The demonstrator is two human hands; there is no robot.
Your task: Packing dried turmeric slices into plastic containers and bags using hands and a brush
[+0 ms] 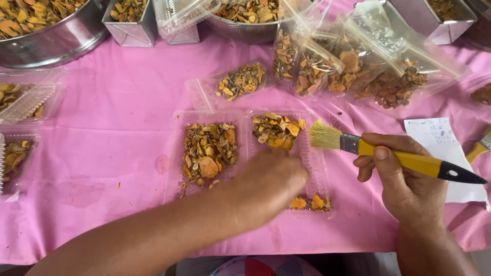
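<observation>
Now dried slices (208, 149) in clear tray (176, 153)

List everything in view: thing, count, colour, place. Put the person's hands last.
tablecloth: one, pink, covers the table.
clear hinged tray: one, open at centre, orange-brown dried slices in both halves.
small clear bag: one, dried slices inside, behind the tray.
clear bags of slices: several, upper right, overlapping.
round metal bowl: one, silver, top left.
metal colander: one, silver, top centre.
square metal tins: at least three, top edge.
clear trays: two, left edge.
paper note: one, white, right.
second brush: one, right edge, mostly cut off.
paintbrush: one, yellow handle, black tip.
left hand: over the tray's right half.
right hand: grips the paintbrush.
</observation>
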